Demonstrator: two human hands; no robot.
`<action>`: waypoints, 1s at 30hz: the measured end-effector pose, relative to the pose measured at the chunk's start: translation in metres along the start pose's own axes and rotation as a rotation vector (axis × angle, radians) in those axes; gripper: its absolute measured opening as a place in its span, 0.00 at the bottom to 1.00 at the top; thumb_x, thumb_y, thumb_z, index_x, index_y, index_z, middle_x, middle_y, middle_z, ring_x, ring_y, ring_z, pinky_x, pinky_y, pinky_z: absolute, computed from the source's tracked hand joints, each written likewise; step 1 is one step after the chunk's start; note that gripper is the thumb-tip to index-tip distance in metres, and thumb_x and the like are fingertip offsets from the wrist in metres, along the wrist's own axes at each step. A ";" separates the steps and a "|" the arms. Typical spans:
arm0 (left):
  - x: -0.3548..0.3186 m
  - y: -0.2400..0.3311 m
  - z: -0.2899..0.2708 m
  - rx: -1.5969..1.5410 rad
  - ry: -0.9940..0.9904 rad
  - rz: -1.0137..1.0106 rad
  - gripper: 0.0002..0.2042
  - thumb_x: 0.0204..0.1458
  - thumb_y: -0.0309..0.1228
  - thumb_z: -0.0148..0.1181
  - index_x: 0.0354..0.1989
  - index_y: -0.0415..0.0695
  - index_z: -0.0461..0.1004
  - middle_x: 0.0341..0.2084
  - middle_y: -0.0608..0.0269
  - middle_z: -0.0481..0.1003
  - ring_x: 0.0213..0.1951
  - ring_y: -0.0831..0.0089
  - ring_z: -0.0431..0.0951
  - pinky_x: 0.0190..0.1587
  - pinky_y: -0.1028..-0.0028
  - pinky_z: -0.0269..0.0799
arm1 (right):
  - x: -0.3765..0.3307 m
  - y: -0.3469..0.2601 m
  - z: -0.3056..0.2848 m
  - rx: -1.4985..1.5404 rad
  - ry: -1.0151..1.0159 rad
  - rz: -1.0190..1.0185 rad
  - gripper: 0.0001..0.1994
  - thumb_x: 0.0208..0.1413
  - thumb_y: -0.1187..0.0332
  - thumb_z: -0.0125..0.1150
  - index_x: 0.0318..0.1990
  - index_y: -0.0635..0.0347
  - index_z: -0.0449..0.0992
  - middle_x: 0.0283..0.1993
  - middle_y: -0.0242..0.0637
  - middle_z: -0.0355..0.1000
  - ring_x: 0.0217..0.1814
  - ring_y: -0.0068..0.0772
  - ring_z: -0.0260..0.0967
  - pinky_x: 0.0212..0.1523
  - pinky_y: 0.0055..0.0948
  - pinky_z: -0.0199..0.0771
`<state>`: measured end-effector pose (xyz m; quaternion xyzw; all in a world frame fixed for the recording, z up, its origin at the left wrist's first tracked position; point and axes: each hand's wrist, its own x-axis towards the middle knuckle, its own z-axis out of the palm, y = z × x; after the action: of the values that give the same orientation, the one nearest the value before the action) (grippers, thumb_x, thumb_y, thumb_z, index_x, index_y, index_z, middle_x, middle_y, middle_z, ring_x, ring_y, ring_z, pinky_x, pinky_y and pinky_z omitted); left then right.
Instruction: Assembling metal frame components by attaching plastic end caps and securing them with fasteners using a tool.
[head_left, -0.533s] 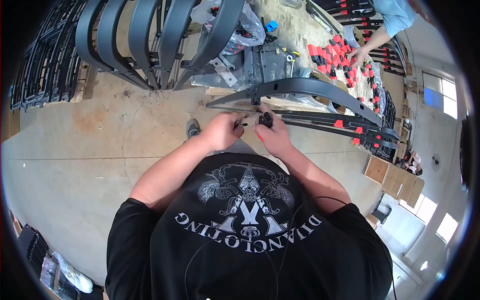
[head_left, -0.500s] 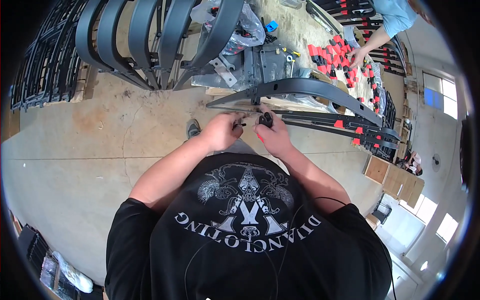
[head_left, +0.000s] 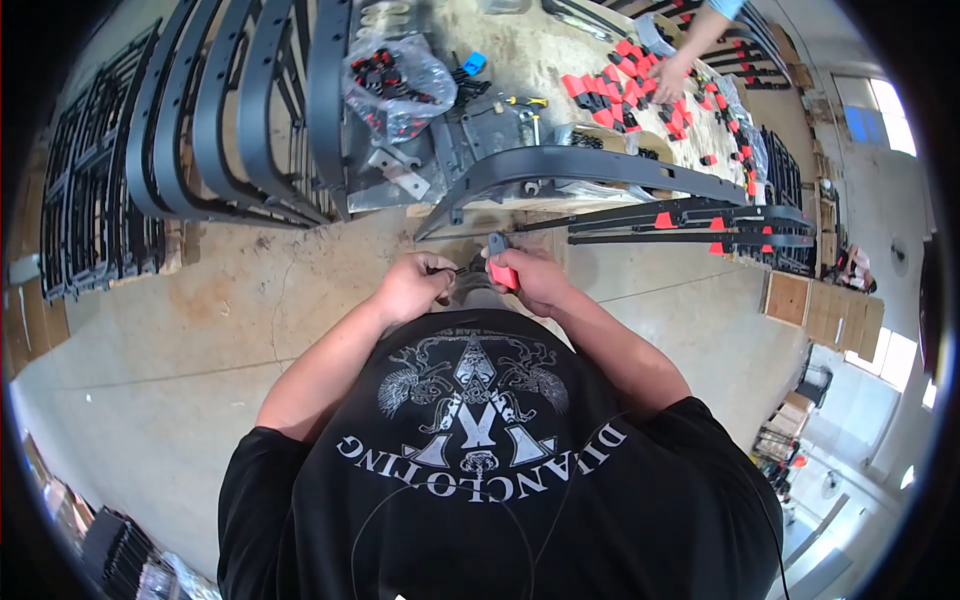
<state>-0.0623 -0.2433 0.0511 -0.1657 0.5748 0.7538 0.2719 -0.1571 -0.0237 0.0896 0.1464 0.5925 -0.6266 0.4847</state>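
Note:
In front of my body, my right hand [head_left: 538,278] is closed around a small red-and-black part [head_left: 503,268] with a rounded dark grey end that points away from me. To its left, my left hand [head_left: 412,286] pinches a short, thin dark piece [head_left: 446,270], too small to name. The two hands are a short distance apart. Just beyond them a long black curved bar [head_left: 590,165] reaches from the table side down to a pointed end at the left. Black rails with red pieces [head_left: 668,220] lie below it on the right.
A worktable [head_left: 510,35] beyond holds a clear plastic bag of parts [head_left: 398,88], a hammer [head_left: 535,128] and a pile of red-and-black parts [head_left: 620,90]. A co-worker's hand [head_left: 670,78] is over that pile. Curved black bars [head_left: 255,130] stand at the left.
My hands have drawn back from the curved bar, and the red-and-black part now shows plainly in my right hand. The whole view has shifted. The co-worker's hand remains at the pile.

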 end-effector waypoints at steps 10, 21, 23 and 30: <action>0.038 0.034 0.059 -0.040 -0.052 -0.041 0.07 0.61 0.24 0.56 0.44 0.36 0.76 0.30 0.67 0.76 0.29 0.78 0.74 0.35 0.76 0.74 | -0.020 -0.021 -0.093 0.203 0.038 -0.064 0.17 0.66 0.55 0.57 0.44 0.64 0.76 0.35 0.34 0.73 0.34 0.27 0.71 0.31 0.28 0.71; 0.111 0.129 0.171 0.063 0.083 0.155 0.07 0.61 0.26 0.58 0.42 0.36 0.76 0.27 0.65 0.76 0.25 0.78 0.76 0.29 0.77 0.72 | -0.026 -0.064 -0.178 0.373 -0.134 -0.231 0.11 0.63 0.60 0.60 0.41 0.59 0.73 0.32 0.34 0.72 0.32 0.29 0.71 0.32 0.32 0.70; 0.119 0.138 0.188 0.096 0.141 0.170 0.06 0.64 0.27 0.56 0.41 0.37 0.76 0.27 0.66 0.76 0.27 0.77 0.75 0.33 0.76 0.76 | -0.032 -0.080 -0.191 0.325 -0.106 -0.171 0.10 0.61 0.62 0.62 0.40 0.59 0.72 0.32 0.34 0.72 0.32 0.30 0.71 0.32 0.32 0.70; 0.135 0.149 0.224 0.220 0.209 0.157 0.05 0.62 0.26 0.59 0.36 0.38 0.76 0.26 0.67 0.76 0.25 0.79 0.75 0.30 0.77 0.73 | -0.030 -0.096 -0.217 0.641 -0.324 -0.103 0.14 0.61 0.54 0.58 0.36 0.55 0.76 0.33 0.34 0.74 0.37 0.36 0.73 0.39 0.37 0.72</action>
<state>-0.2452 -0.0278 0.1551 -0.1672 0.6902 0.6838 0.1676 -0.3030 0.1649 0.1146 0.1597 0.2881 -0.8191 0.4697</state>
